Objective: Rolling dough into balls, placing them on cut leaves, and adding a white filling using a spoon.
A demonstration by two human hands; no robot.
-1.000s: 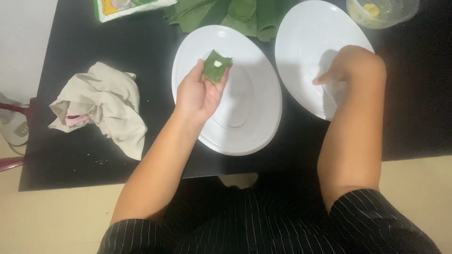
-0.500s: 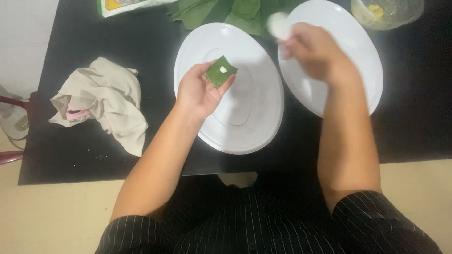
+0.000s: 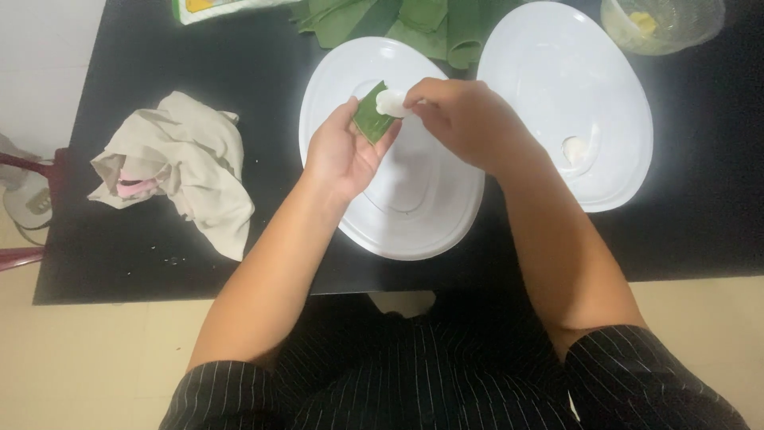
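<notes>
Since the earlier frames the right hand has travelled from the right-hand plate across to the left hand, bringing a small white lump with it. Pinched between the right thumb and fingertips, this lump is smooth, rounded and dough-like, and it now touches the upper edge of the green leaf piece. Flat, matte and roughly rectangular, the leaf piece lies in the half-open left palm, supported by loosely curled fingers and the thumb. Both hands hover above the left white plate, a glossy oval dish standing near the front edge of the black table. Just beside it, toward the right, the second white plate carries another small white blob near its front rim. Folded green leaves are heaped at the far edge, with a clear plastic cup holding something yellow at the far right corner. Toward the left edge lies a crumpled beige cloth, soft and creased.
</notes>
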